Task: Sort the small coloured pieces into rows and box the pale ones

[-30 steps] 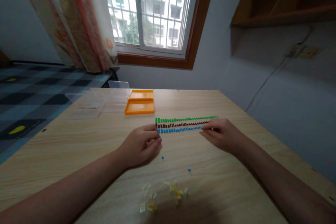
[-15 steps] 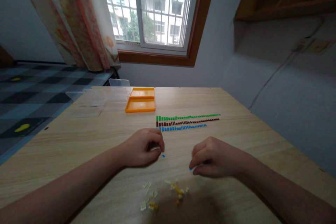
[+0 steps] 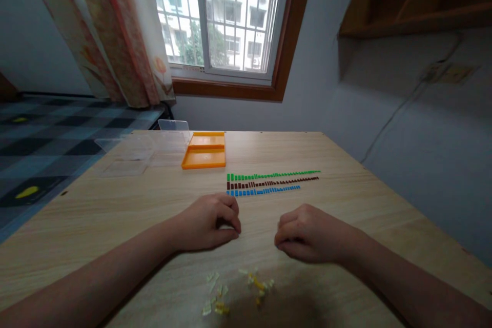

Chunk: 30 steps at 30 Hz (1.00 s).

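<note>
My left hand (image 3: 215, 221) rests on the table, thumb and index fingertip pinched together; whatever is between them is hidden. To its right, my right hand (image 3: 307, 233) is closed, with a trace of a small blue piece (image 3: 277, 247) at its thumb and fingertips. Beyond the hands lie three rows of tiny pieces: a green row (image 3: 269, 176), a dark brown row (image 3: 265, 183) and a blue row (image 3: 265, 191). The near end of the blue row is close behind my left fingers. Loose yellow pieces (image 3: 258, 284) and pale translucent pieces (image 3: 207, 309) lie scattered nearer to me.
An open orange case (image 3: 203, 158) lies at the back of the wooden table (image 3: 154, 205). Beside it stand open clear plastic boxes (image 3: 126, 166). A bed with a checked cover (image 3: 34, 138) is on the left, and a wall shelf (image 3: 415, 25) hangs at the right.
The small blue piece that lay beside my left thumb is out of sight, and those fingertips have closed together there. My right fingers now cover more of their blue piece.
</note>
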Motion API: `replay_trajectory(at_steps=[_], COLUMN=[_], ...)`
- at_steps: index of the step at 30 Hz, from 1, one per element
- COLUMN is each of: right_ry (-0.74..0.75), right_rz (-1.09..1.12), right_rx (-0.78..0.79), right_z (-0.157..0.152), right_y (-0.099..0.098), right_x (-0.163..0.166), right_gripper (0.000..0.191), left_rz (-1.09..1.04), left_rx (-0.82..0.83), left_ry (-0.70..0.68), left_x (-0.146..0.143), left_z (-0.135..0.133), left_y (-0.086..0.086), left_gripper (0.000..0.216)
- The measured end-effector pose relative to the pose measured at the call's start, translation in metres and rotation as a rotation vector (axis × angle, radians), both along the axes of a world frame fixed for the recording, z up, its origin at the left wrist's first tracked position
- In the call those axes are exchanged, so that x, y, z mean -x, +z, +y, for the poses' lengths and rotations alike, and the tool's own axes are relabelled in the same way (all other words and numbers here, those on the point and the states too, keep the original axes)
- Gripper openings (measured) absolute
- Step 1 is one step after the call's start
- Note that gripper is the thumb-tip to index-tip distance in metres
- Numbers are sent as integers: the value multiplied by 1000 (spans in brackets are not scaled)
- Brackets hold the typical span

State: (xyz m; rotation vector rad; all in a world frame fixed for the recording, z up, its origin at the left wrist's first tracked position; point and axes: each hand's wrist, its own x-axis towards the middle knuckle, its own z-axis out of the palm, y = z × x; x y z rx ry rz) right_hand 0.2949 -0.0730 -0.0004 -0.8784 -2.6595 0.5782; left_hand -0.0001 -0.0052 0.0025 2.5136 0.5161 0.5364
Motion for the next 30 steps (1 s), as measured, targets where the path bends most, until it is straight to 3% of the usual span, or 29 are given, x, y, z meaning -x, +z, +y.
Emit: replay_trajectory(at_steps=[3, 6, 9, 11, 17, 25, 30], right_ry=[-139, -443, -856, -943, -915, -917, -836], right_rz=[30, 57, 42, 31, -9, 24, 73], right_rx=[-53, -113, -130, -116, -27, 25, 44], right_z=[7, 22, 41, 50, 61, 62, 65], right_y=[6, 10, 6, 0, -16, -15, -21], right_x=[-16, -46, -75, -86, -81, -92, -97], right_gripper=[17, 18, 21, 24, 20, 26, 31], left_rz=[-6, -4, -9, -14, -8, -23, 0], left_rx=[-10, -18, -21, -24, -25, 0, 18], left_ry=[2, 9, 16, 19, 15, 14, 18], left_x=[0, 1, 1, 1, 1, 2, 2], left_z=[0, 1, 1, 1, 2, 3, 5], left_y=[-2, -3, -4, -5, -5, -9, -10], left_gripper=[12, 12, 12, 13, 13, 13, 13])
